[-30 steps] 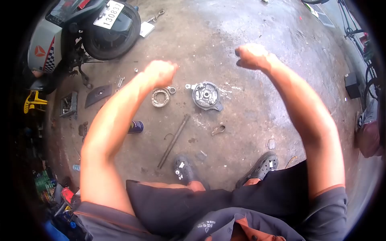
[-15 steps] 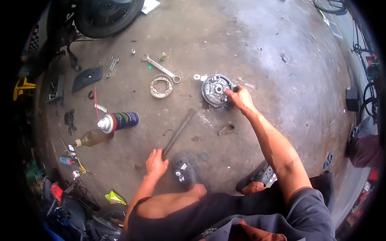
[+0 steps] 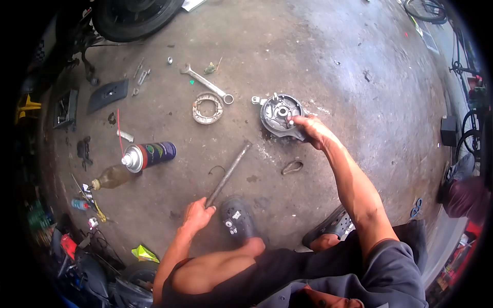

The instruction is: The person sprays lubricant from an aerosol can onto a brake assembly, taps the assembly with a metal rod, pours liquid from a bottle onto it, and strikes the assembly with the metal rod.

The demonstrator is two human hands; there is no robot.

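Observation:
My right hand grips the lower right edge of a round metal brake plate, its thumb on the plate's face near a small pin. The plate is tilted, with an arm jutting from its upper left. My left hand is closed around the near end of a long metal rod, which points up and right towards the plate. Between the two and further left, a ring-shaped pair of brake shoes lies beside a combination wrench. A small oval metal part rests below the plate.
On the left stand or lie a spray can with a red straw, a murky bottle, a dark flat cover and a metal box. A motorcycle wheel is at the upper left. Another person's leg shows at the right.
My left fingers have closed round the rod's end. The brake plate has tilted and shifted slightly right in my right hand, whose grip has moved lower on its edge.

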